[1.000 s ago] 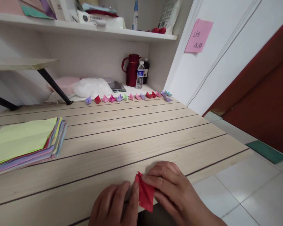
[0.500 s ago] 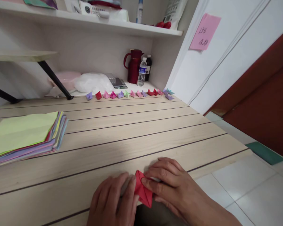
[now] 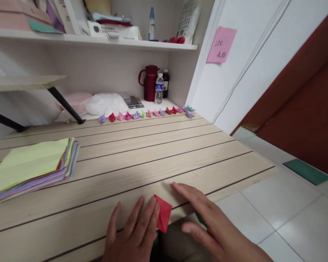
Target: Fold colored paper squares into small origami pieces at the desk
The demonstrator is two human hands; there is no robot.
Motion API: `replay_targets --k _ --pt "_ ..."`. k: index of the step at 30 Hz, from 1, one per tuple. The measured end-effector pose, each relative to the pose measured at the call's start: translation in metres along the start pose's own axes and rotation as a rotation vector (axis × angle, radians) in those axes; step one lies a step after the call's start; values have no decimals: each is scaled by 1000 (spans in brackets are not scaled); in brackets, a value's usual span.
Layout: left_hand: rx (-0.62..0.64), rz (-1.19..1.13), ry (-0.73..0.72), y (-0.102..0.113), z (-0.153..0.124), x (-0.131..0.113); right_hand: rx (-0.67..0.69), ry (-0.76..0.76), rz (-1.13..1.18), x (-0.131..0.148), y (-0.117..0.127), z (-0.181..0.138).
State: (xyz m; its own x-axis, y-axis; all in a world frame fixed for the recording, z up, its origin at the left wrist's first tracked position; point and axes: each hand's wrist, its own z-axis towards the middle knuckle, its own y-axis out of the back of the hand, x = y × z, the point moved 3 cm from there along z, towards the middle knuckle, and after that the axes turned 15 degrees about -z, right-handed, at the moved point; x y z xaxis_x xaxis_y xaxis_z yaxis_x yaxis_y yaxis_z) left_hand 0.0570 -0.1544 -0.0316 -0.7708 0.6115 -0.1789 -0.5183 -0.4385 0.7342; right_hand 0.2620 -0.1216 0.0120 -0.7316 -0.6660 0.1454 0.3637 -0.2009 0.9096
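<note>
A small folded red paper piece (image 3: 162,217) lies at the near edge of the wooden table (image 3: 142,160). My left hand (image 3: 133,234) lies flat with its fingertips pressing on the left side of the red paper. My right hand (image 3: 205,222) hovers just right of the paper, fingers spread and straight, touching nothing that I can see. A stack of coloured paper sheets (image 3: 32,167), light green on top, rests at the table's left. Along the far edge stands a row of small folded paper shapes (image 3: 144,114) in purple, red, pink and green.
Behind the row, a low shelf holds a dark red jug (image 3: 149,82), a water bottle (image 3: 159,88) and a white plastic bag (image 3: 106,103). A pink note (image 3: 221,44) is stuck on the white door. White tiled floor (image 3: 276,218) lies to the right.
My right hand has let go of the red paper and opened out to its right. My left hand stays pressing on the paper, which now lies flatter on the table.
</note>
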Motion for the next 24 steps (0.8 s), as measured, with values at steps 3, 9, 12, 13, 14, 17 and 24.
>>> replay_targets --k 3,9,12,13,14,17,24 --pt "28 9 1 3 2 1 13 68 -45 2 0 4" --pt "78 149 -181 16 5 2 121 274 -244 8 -22 8" --pt "-35 136 -87 22 0 4 48 262 -312 15 -31 4" --pt "-91 129 -25 22 -2 4 21 256 -331 18 -34 3" --pt "-141 123 21 21 -4 2 -5 248 -350 21 -36 2" --pt "-185 83 61 10 -6 -8 -48 205 -395 31 -44 2" --pt "-77 37 101 -1 -3 -14 32 186 -205 26 -26 1"
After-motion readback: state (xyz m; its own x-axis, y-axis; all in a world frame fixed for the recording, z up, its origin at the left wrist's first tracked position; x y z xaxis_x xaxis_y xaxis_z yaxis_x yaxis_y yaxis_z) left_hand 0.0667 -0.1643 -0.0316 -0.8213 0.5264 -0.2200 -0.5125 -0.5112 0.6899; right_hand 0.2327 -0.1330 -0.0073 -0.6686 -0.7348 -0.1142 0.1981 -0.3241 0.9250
